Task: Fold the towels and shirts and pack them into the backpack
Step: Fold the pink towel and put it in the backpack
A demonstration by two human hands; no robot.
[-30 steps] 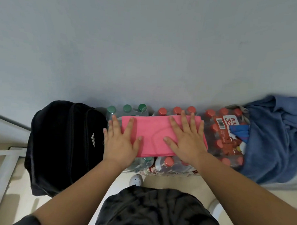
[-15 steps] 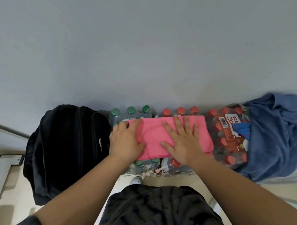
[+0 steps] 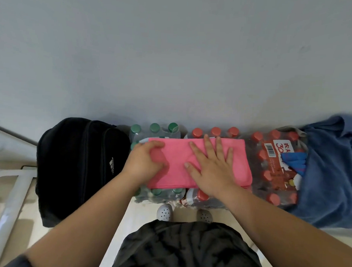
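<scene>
Two hands on folded pink towel [image 3: 176,153], lying flat on top of bottle packs [image 3: 269,168], over their middle. Left hand [image 3: 144,164] at towel's left end, fingers curled round the edge, gripping it. Right hand [image 3: 211,170] flat on towel's right half, fingers straight and spread, pressing down, holding nothing. Black backpack [image 3: 76,169] standing just left of bottle packs, touching them; cannot tell whether zipped. Blue shirt [image 3: 329,168] crumpled over right end of bottle packs, smaller bright blue cloth [image 3: 294,161] beside it on the packs. White shoes [image 3: 164,212] on floor just in front of bottle packs.
</scene>
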